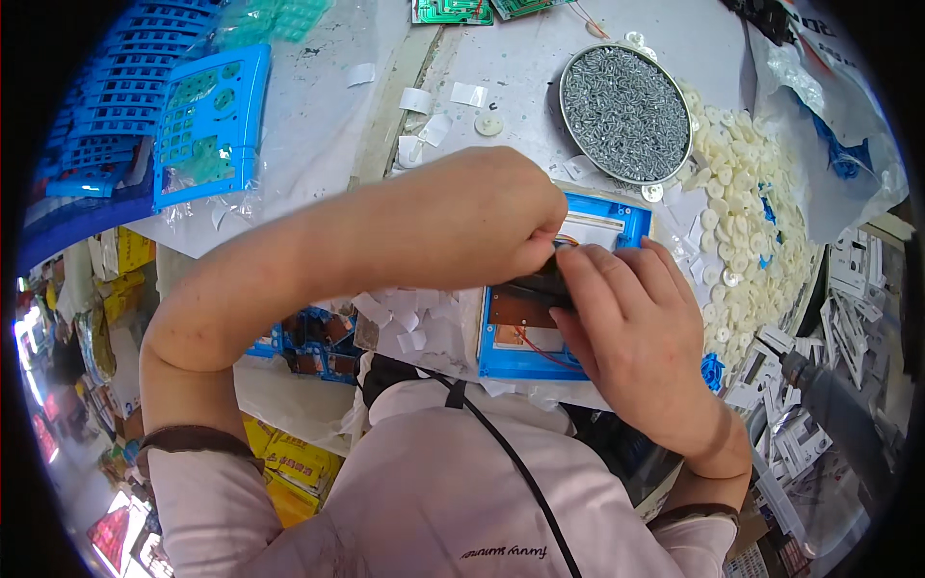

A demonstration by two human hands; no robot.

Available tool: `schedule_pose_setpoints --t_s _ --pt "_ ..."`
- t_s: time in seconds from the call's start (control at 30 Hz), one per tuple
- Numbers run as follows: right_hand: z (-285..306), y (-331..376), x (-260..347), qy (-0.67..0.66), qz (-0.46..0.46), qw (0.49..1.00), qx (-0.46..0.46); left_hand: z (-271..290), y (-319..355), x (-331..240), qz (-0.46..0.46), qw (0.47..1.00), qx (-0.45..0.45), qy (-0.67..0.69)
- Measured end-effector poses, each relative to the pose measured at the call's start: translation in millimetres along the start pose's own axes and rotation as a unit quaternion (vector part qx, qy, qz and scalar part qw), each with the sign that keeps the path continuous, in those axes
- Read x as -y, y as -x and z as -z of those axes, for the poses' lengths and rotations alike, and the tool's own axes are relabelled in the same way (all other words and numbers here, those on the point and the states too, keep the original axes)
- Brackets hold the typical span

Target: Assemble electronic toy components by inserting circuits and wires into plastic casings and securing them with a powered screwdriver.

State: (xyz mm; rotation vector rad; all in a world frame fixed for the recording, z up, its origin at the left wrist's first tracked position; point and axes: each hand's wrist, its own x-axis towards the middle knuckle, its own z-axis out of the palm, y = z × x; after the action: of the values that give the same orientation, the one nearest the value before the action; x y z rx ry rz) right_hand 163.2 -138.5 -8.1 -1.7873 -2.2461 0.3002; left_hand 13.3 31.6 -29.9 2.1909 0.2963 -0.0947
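A blue plastic casing (631, 226) lies in front of me, with a brown board (515, 308) and thin red wires (540, 356) inside it. My left hand (501, 212) reaches across from the left and is closed in a fist over the casing's upper part. What its fingers hold, if anything, is hidden. Bent fingers of my right hand (636, 323) close around a dark part (541, 287) above the board. That part's kind does not show, as both hands cover much of it. The fingertips of the two hands nearly meet there.
A round dish of small metal screws (626, 116) stands beyond the casing. Cream plastic discs (742, 202) are heaped at the right, near a dark grey power tool (838, 414). Blue panels (258, 116) are stacked far left; green circuit boards (453, 12) lie at the back.
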Motion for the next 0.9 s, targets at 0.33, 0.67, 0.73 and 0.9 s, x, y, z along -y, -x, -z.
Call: schedule_pose_setpoints --t_s 0.33,0.67,0.73,0.9 --pt "-24.0 14.5 -12.6 -0.106 -0.01 0.989 -0.103 -1.4 -119.6 42.4 -0.084 0.924 -0.189 -0.32" --pt "78.4 117.5 0.7 -0.146 0.104 0.936 -0.305 -2.1 -128.9 48.8 -0.125 0.872 -0.231 -0.412" --pt "102.1 146.0 -33.1 -0.205 0.142 0.769 -0.588 4.2 -112.4 47.4 -0.116 0.885 -0.249 -0.377" --pt "90.7 45.9 -71.4 -0.424 -0.008 0.77 -0.477 5.8 -52.0 -11.9 -0.216 0.919 -0.234 -0.233"
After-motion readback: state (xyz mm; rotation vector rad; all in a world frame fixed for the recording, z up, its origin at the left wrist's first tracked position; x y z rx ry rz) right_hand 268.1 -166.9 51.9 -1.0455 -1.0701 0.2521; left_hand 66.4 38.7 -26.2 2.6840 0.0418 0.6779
